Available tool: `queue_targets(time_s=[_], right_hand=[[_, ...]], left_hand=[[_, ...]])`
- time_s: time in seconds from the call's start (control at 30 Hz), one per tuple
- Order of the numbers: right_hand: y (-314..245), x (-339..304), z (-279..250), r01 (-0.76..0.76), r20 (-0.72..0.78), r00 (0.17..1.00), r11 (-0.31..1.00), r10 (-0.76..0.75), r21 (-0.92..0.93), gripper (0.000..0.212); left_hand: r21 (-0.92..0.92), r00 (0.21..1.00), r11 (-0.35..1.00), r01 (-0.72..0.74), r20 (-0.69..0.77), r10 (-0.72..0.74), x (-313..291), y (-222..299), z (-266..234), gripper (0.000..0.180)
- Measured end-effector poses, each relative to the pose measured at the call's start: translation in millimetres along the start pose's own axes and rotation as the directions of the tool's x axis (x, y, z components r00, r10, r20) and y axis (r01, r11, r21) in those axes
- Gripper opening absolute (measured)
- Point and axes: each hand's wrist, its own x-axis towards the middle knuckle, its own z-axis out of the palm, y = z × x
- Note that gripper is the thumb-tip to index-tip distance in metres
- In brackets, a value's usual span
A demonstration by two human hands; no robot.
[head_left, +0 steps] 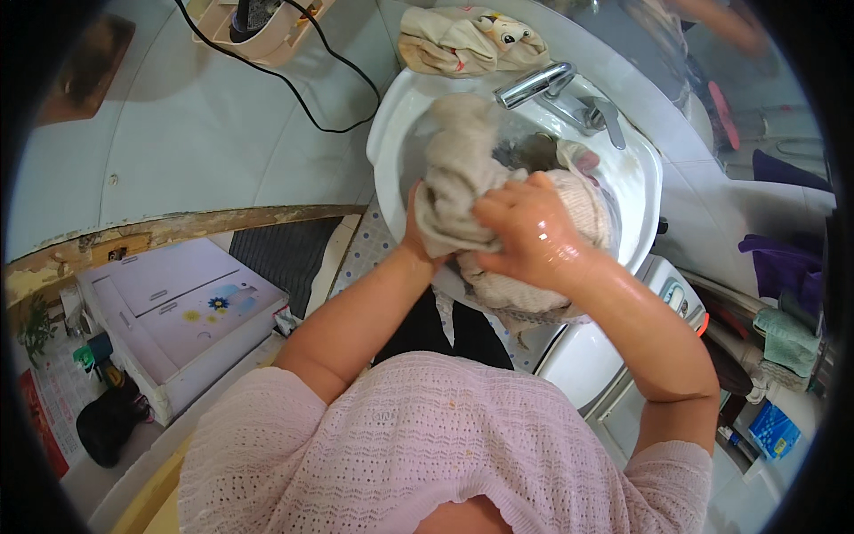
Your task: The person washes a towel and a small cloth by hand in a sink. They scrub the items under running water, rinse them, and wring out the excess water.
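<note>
Over the white washbasin (385, 160), both my hands grip a wet, bunched beige cloth (454, 191), perhaps part of a garment. My left hand (416, 233) is wrapped round its near left side, its fingers largely hidden behind the fabric. My right hand (532, 230), wet and shiny, has its fingers curled on the cloth's right side. Beneath and to the right of that hand lies a cream ribbed knit garment (580, 203), heaped in what looks like a clear tub. Dark, wet material (534, 151) shows behind the hands, partly covered.
A chrome faucet (538, 86) reaches over the basin's far side. Behind it lies a folded beige cloth with a cartoon face (471, 42). A black cable (307, 102) hangs at upper left. A white cabinet (187, 294) stands left; a white appliance (583, 360) adjoins the basin at right.
</note>
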Motion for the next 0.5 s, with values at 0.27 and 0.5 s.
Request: queue_targets(time_s=[0.27,0.5], right_hand=[[-9,-38,97,-0.026,-0.007,1.000,0.989,0.026,-0.149,0.029],[-8,-57,104,-0.154,-0.096,0.981,0.977,0.169,0.147,0.025]], left_hand=[[-0.052,0.846,0.924,0.378,-0.387,-0.367,11,65,-7,0.052],[0.820,0.978,-0.573,-0.013,0.129,0.163,32,43,-1,0.053]])
